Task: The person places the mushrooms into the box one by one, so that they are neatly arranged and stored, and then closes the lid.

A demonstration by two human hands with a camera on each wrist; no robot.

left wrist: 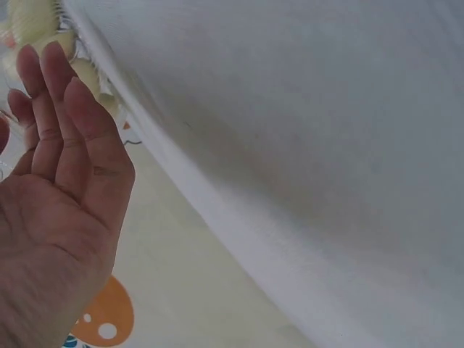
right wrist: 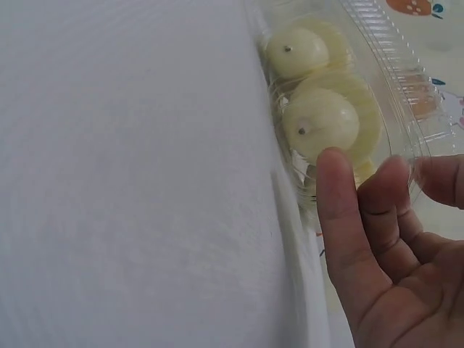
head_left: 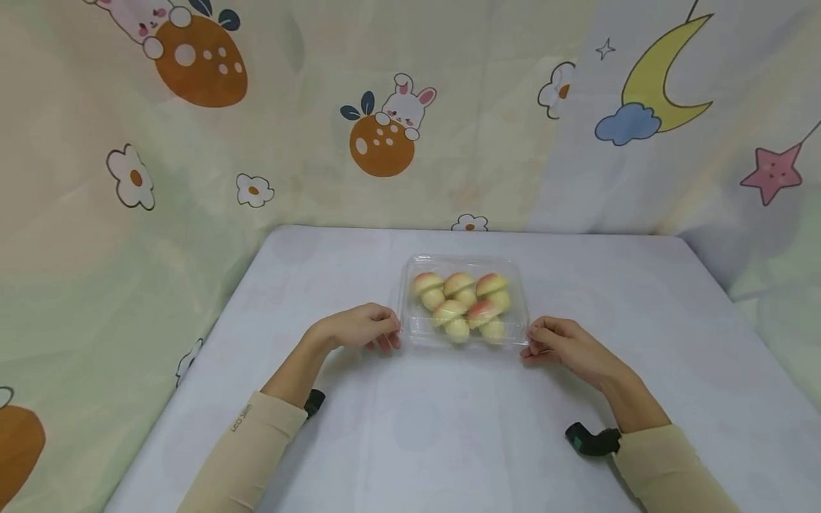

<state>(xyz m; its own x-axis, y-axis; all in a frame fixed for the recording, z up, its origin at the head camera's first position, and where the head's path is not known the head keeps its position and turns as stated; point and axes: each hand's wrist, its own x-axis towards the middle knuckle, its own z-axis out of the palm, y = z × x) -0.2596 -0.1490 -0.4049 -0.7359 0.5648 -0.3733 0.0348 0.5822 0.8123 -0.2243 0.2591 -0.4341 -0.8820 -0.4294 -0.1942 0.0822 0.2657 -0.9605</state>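
A clear plastic clamshell box (head_left: 418, 329) lies on the white-covered table, towards its far side. Inside sit several pale yellow, mushroom-shaped pieces (head_left: 458, 285) with pink-blushed caps; whether they are food cannot be told. At the box's near left corner, my left hand (head_left: 367, 328) pinches the rim between thumb and index finger, the other fingers loosely extended. My right hand (head_left: 567, 349) pinches the near right corner. In the right wrist view, the thumb and a curled finger (right wrist: 391, 181) meet at the clear edge. The left thumb is mostly cut off in the left wrist view.
White cloth covers the table (head_left: 410, 427). A patterned curtain (head_left: 308, 142) with rabbits, oranges and flowers hangs behind and along the sides. Black wrist-mounted devices (head_left: 591, 439) stick out near both beige sleeves (head_left: 256, 442).
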